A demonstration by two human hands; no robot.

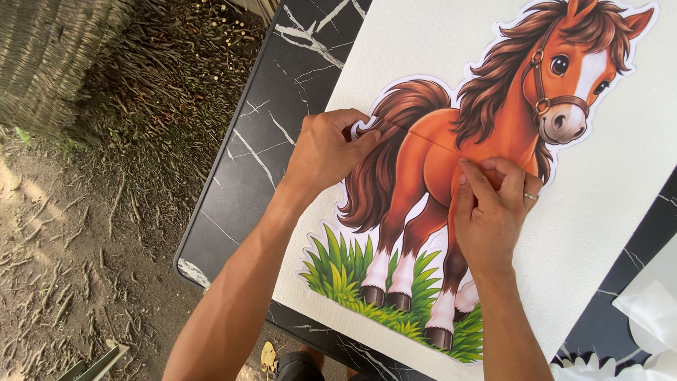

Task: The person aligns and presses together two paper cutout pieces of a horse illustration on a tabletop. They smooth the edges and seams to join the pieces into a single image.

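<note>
A large cut-out picture of a brown cartoon horse (pixel 430 152) standing on green grass lies on a white foam board (pixel 423 35). A straight seam crosses the horse's body from tail to chest. My left hand (pixel 326 152) presses on the tail end of that seam, with thumb and fingers pinching the picture's white edge. Fingers bent, my right hand (pixel 493 204) presses down on the horse's chest at the seam's other end, and a ring shows on one finger. Neither hand lifts the picture off the board.
The board rests on a black marble-patterned table (pixel 247 176) with a rounded corner at lower left. Bare soil, roots and a woven fence (pixel 49 56) lie to the left. Crumpled white plastic (pixel 649 317) sits at the lower right. Metal bars (pixel 99 360) lie on the ground.
</note>
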